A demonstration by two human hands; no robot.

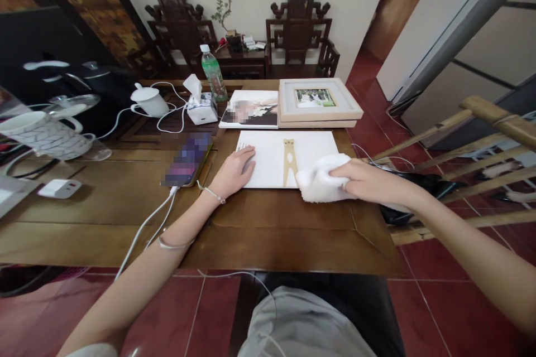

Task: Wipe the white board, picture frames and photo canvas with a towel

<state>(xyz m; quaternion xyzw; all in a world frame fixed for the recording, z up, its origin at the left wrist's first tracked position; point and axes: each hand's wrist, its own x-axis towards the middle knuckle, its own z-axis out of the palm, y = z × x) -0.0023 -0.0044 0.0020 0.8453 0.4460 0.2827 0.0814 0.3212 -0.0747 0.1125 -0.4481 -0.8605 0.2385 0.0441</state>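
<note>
A white rectangular board [268, 150] lies on the wooden table [268, 234], with a tan cat-headed stand piece [288, 159] flat on its middle. My left hand [237, 170] rests on the board's left edge, fingers apart and holding nothing. In my right hand [358, 177] is a bunched white cloth [320, 178], which covers the board's lower right corner. Part of my right fingers is hidden by the cloth.
Behind the board are a photo print [251, 110] and stacked frames [320, 100]. A bottle [213, 72], tissue box [202, 109], plugged-in phone [188, 160], cups [151, 101] and charger [60, 188] stand to the left. A wooden chair [494, 122] is at right.
</note>
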